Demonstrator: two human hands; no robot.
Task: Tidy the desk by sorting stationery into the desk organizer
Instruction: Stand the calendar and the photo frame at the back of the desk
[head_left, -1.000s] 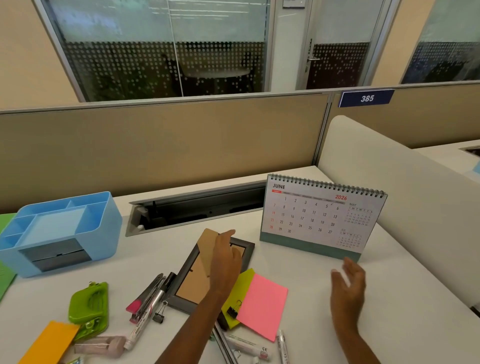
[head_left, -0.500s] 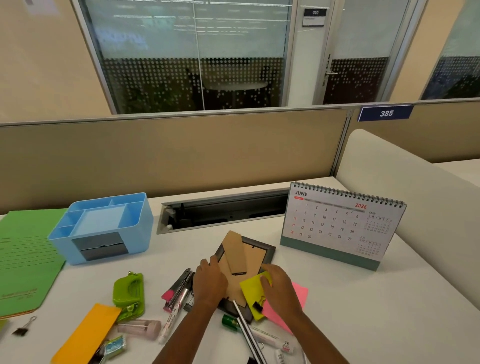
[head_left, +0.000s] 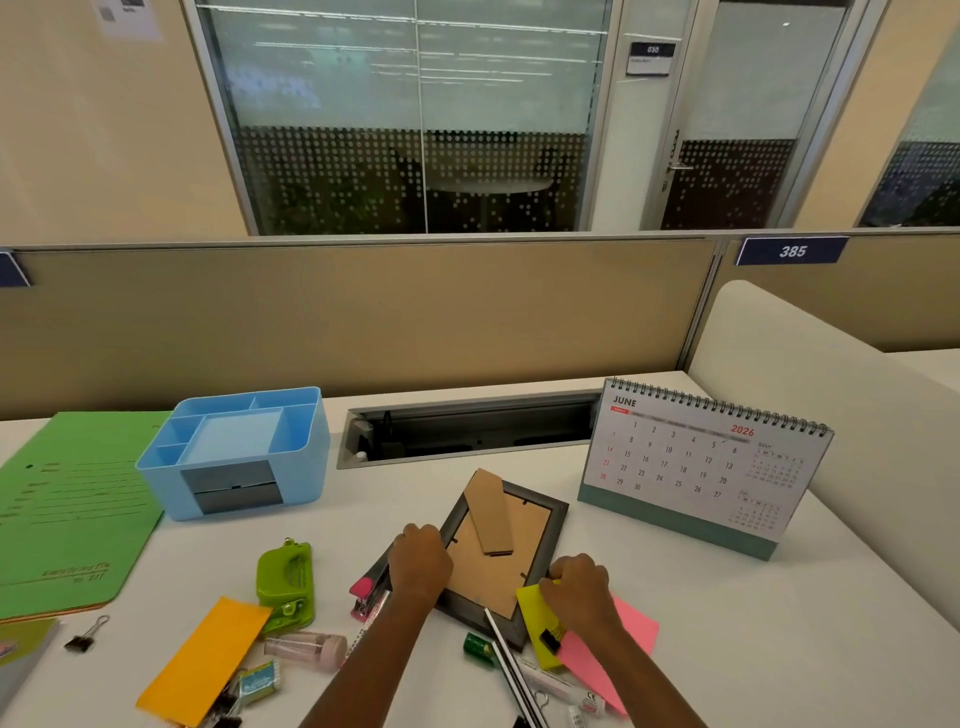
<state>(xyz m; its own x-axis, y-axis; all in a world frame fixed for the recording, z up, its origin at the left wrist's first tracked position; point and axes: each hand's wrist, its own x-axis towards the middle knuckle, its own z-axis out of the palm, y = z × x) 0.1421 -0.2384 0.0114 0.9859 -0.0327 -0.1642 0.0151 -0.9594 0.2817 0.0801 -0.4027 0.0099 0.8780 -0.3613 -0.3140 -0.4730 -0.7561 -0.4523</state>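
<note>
Your left hand (head_left: 420, 564) and right hand (head_left: 574, 584) grip the long edges of the face-down picture frame (head_left: 498, 577), which points away from you; the organizer (head_left: 304, 467) stands beyond it, leftward, nearer your left hand.

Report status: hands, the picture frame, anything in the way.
Left hand grips the picture frame at its left edge, right hand at its right edge. Frame back-up on the desk. Silver rods and yellow notes overlap its near corner.

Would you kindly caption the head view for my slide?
Left hand and right hand grip a face-down picture frame near the blue desk organizer.
</note>
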